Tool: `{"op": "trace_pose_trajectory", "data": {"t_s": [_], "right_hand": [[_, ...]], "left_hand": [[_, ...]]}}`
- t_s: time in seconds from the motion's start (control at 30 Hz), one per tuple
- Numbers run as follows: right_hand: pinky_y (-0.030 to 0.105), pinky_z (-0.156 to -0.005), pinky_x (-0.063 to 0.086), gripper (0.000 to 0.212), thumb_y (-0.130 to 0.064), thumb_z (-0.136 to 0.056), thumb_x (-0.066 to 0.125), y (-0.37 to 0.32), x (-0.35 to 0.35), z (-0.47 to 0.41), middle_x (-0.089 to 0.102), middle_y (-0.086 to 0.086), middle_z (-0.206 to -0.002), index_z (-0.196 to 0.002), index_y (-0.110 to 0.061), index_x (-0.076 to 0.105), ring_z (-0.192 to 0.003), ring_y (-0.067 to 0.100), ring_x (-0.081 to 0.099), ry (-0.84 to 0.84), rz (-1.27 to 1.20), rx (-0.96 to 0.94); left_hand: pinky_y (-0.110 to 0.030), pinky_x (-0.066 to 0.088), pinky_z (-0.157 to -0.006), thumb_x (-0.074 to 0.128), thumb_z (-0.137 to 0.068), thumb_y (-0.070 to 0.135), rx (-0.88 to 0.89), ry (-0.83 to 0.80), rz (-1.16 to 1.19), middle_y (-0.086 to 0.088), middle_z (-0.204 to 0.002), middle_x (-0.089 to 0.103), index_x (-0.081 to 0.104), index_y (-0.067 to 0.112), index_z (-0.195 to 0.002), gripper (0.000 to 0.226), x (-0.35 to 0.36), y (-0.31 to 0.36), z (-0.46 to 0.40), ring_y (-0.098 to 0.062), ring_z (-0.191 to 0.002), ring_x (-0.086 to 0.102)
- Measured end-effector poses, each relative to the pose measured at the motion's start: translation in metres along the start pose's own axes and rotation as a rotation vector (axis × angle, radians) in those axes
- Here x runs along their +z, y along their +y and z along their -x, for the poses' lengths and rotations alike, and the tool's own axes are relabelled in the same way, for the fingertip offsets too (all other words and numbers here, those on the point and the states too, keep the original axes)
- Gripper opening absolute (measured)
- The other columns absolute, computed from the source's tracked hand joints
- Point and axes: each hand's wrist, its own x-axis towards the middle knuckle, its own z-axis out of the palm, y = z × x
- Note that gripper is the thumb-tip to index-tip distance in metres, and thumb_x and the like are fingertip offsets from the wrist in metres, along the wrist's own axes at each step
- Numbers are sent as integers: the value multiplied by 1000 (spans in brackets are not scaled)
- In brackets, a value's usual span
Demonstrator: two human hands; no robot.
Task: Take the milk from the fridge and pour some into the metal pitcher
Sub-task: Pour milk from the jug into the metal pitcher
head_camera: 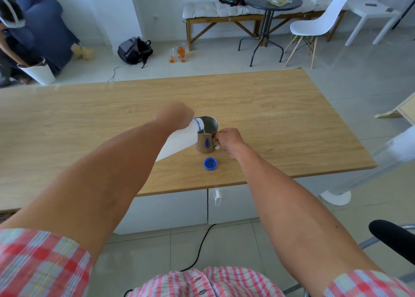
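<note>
white milk bottle [179,140] tipped in the left hand [174,116] (wrapped round it) pours into the metal pitcher [207,135] mid-table [292,117], right hand [229,139] pinching its handle, blue cap [210,163] just beside; tipping further could overshoot the rim and spill.

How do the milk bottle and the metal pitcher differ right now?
The milk bottle is white plastic with a blue neck ring; the metal pitcher is shiny steel. The bottle is tilted steeply, its mouth over the rim and milk streaming out; the pitcher stands upright on the table. The left hand grips the bottle's body, while the right hand holds the pitcher's handle. Both are open-topped; the blue cap lies beside them.
</note>
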Motion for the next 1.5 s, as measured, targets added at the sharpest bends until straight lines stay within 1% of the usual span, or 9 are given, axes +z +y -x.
{"op": "trace_pose_trajectory", "data": {"t_s": [0.23, 0.5, 0.7, 0.87, 1.07, 1.2, 1.3, 1.4, 1.5], "right_hand": [[13, -27, 23, 28, 3, -95, 48, 1, 0, -1, 65, 13, -83, -101, 5, 75, -51, 14, 43, 0, 6, -18], [12, -30, 23, 25, 5, -93, 47, 2, 1, -2, 62, 13, -80, -90, -5, 70, -53, 14, 44, 0, -9, -19], [12, -29, 22, 25, 4, -94, 46, 4, 3, -8, 61, 14, -80, -91, -6, 69, -55, 15, 45, -3, -11, -19], [18, -34, 26, 25, 2, -94, 48, 5, 3, -10, 62, 12, -79, -90, -8, 71, -58, 16, 45, -2, 13, -20], [24, -43, 30, 25, 1, -93, 49, 7, 5, -12, 62, 12, -80, -92, -7, 73, -67, 19, 49, -1, 5, -22], [23, -41, 29, 26, 2, -94, 48, 5, 3, -10, 62, 12, -80, -93, -7, 72, -60, 15, 46, 6, 27, -28], [18, -34, 27, 27, 2, -93, 47, 6, 3, -10, 62, 12, -82, -94, -5, 73, -57, 15, 44, 3, 20, -25], [15, -30, 24, 28, 3, -94, 48, 6, 3, -10, 62, 13, -81, -103, 8, 73, -55, 15, 44, 9, 15, -21], [13, -28, 24, 28, 4, -95, 47, 3, 1, -5, 62, 13, -82, -101, 2, 74, -53, 14, 43, 2, 0, -22]], "left_hand": [[-38, 40, -72, 37, -100, 32, 2, -4, -20, -9, -91, 59, 63, 10, -105, 34, -1, 2, 0, -31, -88, 60], [-39, 38, -71, 38, -100, 31, -10, -21, -24, -8, -88, 57, 62, 10, -106, 33, -2, 3, 0, -31, -88, 59], [-40, 40, -74, 37, -101, 32, -10, -23, -30, -11, -102, 62, 62, 10, -110, 35, -2, 3, 0, -32, -92, 59], [-40, 40, -74, 37, -101, 32, -11, -22, -21, -8, -88, 58, 62, 9, -107, 34, -3, 4, 1, -30, -89, 59], [-39, 40, -74, 38, -100, 31, -13, -24, -17, -8, -86, 58, 63, 10, -104, 33, -3, 3, 2, -27, -80, 57], [-39, 38, -71, 38, -100, 30, -14, -25, -19, -8, -86, 59, 63, 10, -102, 32, -4, 2, 2, -24, -71, 53], [-39, 39, -72, 38, -100, 31, -10, -23, -16, -8, -86, 57, 62, 9, -105, 33, -3, 3, 2, -27, -80, 58], [-40, 40, -74, 38, -100, 31, -12, -23, -10, -8, -86, 55, 62, 9, -106, 33, -4, 3, 3, -31, -89, 59], [-39, 38, -74, 38, -99, 29, -12, -27, -11, -7, -85, 55, 62, 9, -106, 32, -4, 3, 3, -30, -88, 58]]}}
